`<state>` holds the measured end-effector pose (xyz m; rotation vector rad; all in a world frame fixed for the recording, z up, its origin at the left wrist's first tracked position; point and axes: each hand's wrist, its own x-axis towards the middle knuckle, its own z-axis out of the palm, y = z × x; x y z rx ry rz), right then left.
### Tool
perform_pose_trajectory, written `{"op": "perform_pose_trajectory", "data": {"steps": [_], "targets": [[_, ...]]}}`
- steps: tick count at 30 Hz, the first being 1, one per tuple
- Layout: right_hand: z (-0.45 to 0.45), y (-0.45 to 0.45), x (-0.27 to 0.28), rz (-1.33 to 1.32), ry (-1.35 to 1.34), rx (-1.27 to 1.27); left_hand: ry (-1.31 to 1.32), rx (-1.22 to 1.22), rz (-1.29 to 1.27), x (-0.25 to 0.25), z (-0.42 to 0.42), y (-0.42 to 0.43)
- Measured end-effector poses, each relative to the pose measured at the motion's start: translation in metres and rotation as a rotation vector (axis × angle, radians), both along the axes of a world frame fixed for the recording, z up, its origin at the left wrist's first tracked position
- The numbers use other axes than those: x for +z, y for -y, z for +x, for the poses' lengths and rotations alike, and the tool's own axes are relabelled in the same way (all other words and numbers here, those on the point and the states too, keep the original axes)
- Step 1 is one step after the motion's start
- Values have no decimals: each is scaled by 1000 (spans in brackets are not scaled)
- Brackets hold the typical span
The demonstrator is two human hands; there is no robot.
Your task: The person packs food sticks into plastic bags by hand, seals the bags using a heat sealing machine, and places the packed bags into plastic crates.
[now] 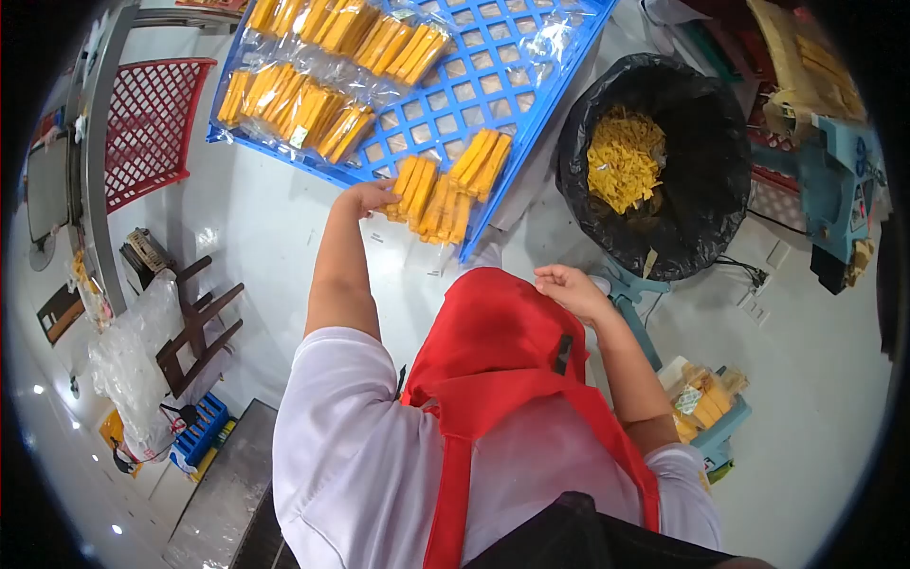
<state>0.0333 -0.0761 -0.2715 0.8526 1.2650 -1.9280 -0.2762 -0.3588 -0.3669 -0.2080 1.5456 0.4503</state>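
Observation:
My left hand (366, 197) grips the left edge of a clear plastic pack of yellow-orange sticks (414, 185), its fingers partly hidden by the pack. The pack lies at the near corner of a blue lattice crate (417, 121). Two more packs of sticks touch or overlap beside it, one pack (481, 163) to the right and another pack (445, 211) nearer my body. Further back in the crate, two rows of such packs (294, 106) lie side by side. Beside my red apron (483, 332) my right hand (573, 290) hovers with loosely bent fingers and nothing visible in it.
To the right stands a bin lined with a black bag (701, 180), holding yellow scraps (626, 159). Blue-grey machines (839, 190) stand beyond it. A red crate (156, 123) and a dark wooden stool (199, 327) are at left. Cables (744, 270) run along the floor.

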Motion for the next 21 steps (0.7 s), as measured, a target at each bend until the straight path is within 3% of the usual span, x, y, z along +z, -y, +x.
{"op": "perform_pose_trajectory", "data": {"steps": [2, 4, 5, 7, 9, 11, 13, 15, 18, 21], "targets": [[1, -3, -4, 20, 4, -6, 19, -48, -44, -6, -7, -7], [2, -4, -9, 37, 1, -15, 41, -551, -130, 17, -20, -34], [3, -4, -13, 21, 1, -42, 40, -554, -134, 8, -26, -33], [5, -8, -19, 3, -3, -66, -288, -494, 5, 10, -34, -40], [3, -11, -24, 52, -40, -67, -274, 73, 201, 37, -45, -65], [-1, -14, -25, 68, -33, -92, -497, 693, 211, -12, -58, -66], [1, -18, -33, 53, 28, -116, -415, 1135, 165, -55, -79, -70], [-3, -18, -31, 18, 39, -140, -434, 1319, 186, -58, -76, -95], [-7, -21, -26, 13, 84, -191, -559, 1372, 253, -68, -79, -121], [-5, -23, -24, 20, 88, -213, -568, 1234, 175, -71, -86, -129]]}}
